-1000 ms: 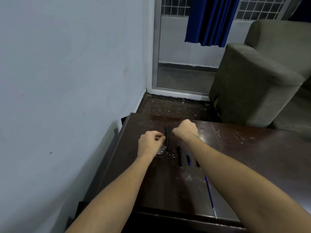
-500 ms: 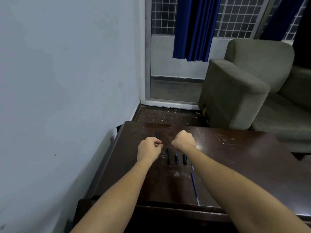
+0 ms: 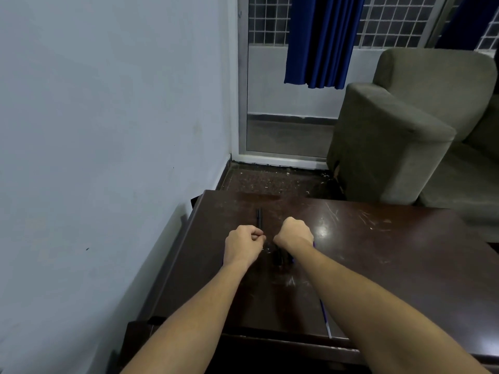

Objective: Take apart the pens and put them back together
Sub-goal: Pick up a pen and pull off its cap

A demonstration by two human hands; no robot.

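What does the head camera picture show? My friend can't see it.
The left hand and right hand are curled into fists, close together over a dark table; a black pen shows just beyond the left hand. Small pen parts and a thin blue refill lie nearby.

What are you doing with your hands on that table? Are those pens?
A person is taking pens apart at a dark wooden table. The left hand and right hand are curled up close together, and what either grip holds is hidden. One dark pen piece lies just beyond the hands, some short pieces sit by the right wrist, and a thin refill lies near the front edge.
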